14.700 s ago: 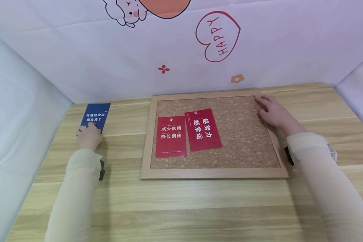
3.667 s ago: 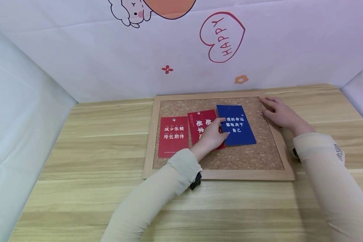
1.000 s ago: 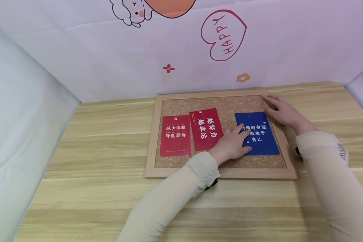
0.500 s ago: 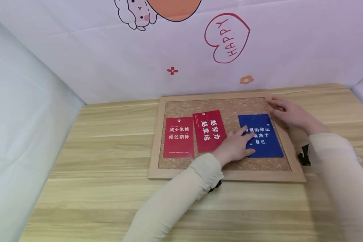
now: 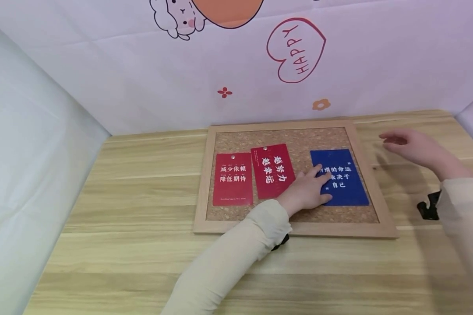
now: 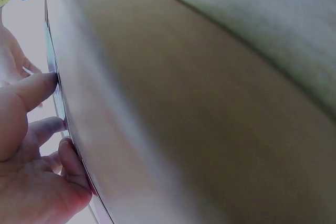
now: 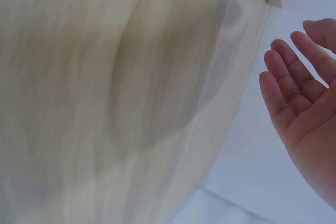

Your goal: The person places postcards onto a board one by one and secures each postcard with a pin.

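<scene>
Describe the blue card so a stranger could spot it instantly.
Start at the framed cork board lying on the wooden table. Three cards lie in a row on it; the blue card is rightmost, under the left hand, the only blue one beside two red.

Three cards point(image 5: 273, 170) lie on the board point(image 5: 384, 210).

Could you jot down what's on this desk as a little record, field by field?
Board: cork board with wooden frame, flat on the table
Cards: two red cards pinned at left, blue card at right
Left hand: fingers pressing the blue card
Right hand: open, above the table right of the board, holding nothing
Backdrop: white sheet with a HAPPY heart
</scene>
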Action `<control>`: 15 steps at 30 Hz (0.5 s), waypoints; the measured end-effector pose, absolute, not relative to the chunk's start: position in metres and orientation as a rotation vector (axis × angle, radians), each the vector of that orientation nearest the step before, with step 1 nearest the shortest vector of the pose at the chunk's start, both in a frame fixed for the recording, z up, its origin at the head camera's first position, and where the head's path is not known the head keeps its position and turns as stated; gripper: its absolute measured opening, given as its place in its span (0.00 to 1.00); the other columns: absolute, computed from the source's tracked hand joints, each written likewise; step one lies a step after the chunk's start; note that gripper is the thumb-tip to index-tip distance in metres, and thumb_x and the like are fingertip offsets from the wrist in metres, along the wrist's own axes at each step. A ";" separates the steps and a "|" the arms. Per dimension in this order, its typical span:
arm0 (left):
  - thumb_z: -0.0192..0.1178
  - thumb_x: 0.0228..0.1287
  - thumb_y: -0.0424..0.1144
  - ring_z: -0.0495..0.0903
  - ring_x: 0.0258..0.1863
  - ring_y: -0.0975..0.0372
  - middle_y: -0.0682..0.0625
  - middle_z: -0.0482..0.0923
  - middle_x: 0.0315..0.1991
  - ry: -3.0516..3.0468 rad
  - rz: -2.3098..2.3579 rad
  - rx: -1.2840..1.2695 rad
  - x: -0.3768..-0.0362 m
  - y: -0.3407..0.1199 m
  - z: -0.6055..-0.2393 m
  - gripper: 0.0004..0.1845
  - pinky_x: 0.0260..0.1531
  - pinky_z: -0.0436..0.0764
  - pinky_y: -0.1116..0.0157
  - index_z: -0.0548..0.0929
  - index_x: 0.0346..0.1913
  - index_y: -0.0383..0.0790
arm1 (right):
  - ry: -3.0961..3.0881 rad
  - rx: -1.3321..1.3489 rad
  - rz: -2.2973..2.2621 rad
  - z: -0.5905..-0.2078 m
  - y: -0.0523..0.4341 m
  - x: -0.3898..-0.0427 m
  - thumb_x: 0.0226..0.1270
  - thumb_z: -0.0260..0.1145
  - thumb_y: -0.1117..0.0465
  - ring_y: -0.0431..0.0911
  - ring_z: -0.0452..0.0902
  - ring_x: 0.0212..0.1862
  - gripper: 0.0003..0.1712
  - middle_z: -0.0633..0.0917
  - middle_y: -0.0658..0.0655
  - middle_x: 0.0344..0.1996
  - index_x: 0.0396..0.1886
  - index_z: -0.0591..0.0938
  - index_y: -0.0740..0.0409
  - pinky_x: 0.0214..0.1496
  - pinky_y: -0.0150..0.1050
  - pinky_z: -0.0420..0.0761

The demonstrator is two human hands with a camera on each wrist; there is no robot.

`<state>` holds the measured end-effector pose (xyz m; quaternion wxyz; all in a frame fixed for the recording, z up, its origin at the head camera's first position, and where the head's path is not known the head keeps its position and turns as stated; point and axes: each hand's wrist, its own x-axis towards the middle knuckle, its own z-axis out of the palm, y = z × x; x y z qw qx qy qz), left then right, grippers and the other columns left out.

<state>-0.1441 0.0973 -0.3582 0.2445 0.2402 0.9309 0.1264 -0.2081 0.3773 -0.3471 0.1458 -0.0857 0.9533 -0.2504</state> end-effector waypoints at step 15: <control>0.51 0.69 0.56 0.50 0.75 0.53 0.59 0.41 0.78 2.530 0.366 0.650 -0.145 0.098 -0.361 0.33 0.69 0.65 0.61 0.54 0.74 0.63 | 2.662 -0.197 -0.659 -0.358 0.376 -0.197 0.66 0.64 0.50 0.68 0.72 0.55 0.23 0.82 0.70 0.49 0.49 0.81 0.65 0.53 0.62 0.69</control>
